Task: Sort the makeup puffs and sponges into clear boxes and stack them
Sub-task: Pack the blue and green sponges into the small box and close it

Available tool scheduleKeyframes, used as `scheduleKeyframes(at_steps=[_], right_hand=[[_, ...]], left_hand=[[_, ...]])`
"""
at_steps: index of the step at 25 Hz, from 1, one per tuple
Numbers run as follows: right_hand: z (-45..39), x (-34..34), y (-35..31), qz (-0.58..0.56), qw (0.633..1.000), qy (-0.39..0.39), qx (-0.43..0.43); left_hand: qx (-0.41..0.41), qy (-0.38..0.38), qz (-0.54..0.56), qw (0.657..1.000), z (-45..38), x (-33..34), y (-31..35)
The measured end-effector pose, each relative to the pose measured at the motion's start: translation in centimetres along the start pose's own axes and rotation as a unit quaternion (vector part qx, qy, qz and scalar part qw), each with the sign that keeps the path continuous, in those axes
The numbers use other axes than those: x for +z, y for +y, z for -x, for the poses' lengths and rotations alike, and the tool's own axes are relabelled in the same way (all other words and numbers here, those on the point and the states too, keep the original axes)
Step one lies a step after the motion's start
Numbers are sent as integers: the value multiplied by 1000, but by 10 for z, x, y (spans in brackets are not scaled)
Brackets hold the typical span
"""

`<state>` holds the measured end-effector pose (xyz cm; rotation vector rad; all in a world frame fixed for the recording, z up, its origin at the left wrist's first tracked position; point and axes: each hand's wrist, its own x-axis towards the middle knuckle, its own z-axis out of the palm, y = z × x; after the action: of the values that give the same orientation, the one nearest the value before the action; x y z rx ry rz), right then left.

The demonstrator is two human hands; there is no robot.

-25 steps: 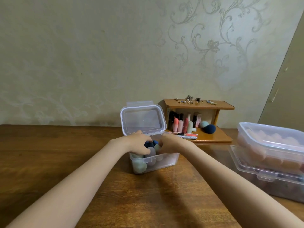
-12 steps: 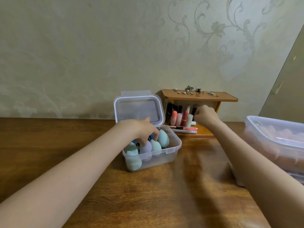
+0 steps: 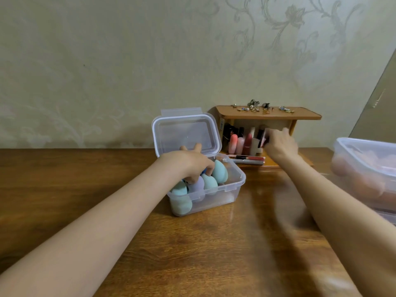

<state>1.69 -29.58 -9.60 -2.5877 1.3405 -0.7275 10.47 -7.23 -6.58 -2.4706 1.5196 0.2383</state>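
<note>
A small clear box (image 3: 235,185) stands on the wooden table (image 3: 214,249) with its lid (image 3: 186,133) tipped up behind it. Inside stand teal sponges (image 3: 219,171), a lilac sponge (image 3: 197,185) and a partly hidden dark blue one. My left hand (image 3: 188,163) rests on the sponges with fingers spread, fingertips pressing down between them. My right hand (image 3: 280,144) is blurred and reaches into the lower level of a small wooden shelf (image 3: 267,114); it hides whatever lies under its fingers.
Lipsticks and pencils (image 3: 246,159) fill the shelf's lower level, and small jewellery lies on its top. At the right edge a closed clear box of pink-orange puffs (image 3: 364,161) sits on top of another box (image 3: 385,216). A wall runs behind the table.
My right hand left the small box and moved right and back into the wooden shelf. My left hand stayed on the sponges. The view shifted a little to the left.
</note>
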Motion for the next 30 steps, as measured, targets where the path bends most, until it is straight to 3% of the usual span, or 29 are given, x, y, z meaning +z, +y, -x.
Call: scheduleKeyframes(at_steps=[2, 4, 7, 9, 11, 16, 19, 21, 23, 24, 25, 27, 30], right_hand=[[24, -22, -19, -135, 985, -39, -100], [52, -45, -35, -200, 948, -155, -194], [76, -66, -49, -43, 913, -258, -314], [85, -63, -58, 70, 900, -278, -329], [93, -54, -66, 110, 900, -271, -323], [99, -30, -78, 55, 921, -233, -308], [88, -41, -75, 38, 914, -273, -297], [65, -54, -63, -43, 932, -262, -245], [26, -51, -38, -124, 978, -116, -124], [3, -41, -20, -113, 991, -51, -55], [-14, -27, -6, -72, 997, -41, 3], [-37, 8, 16, 0, 990, -112, 86], [-64, 45, 26, 41, 979, -144, 137]], left_hand=[[-4, 7, 15, 1000, 4, 1, 2], [-4, 21, 27, 999, 9, 2, 5], [-8, 31, 32, 999, 17, 4, 10], [-10, 28, 29, 999, 19, 4, 11], [-9, 14, 19, 1000, 20, 2, 11], [-2, 22, 3, 1000, 23, -1, 11], [-3, -2, -27, 1000, 19, 0, 11], [1, -18, -51, 999, 12, -1, 10], [11, -29, -52, 998, 5, -2, 7], [8, -29, -44, 999, 1, -4, 4], [8, -31, -38, 999, -2, -5, 1], [25, -45, -41, 998, -6, -8, -3], [19, -64, -43, 997, -11, -6, -4]])
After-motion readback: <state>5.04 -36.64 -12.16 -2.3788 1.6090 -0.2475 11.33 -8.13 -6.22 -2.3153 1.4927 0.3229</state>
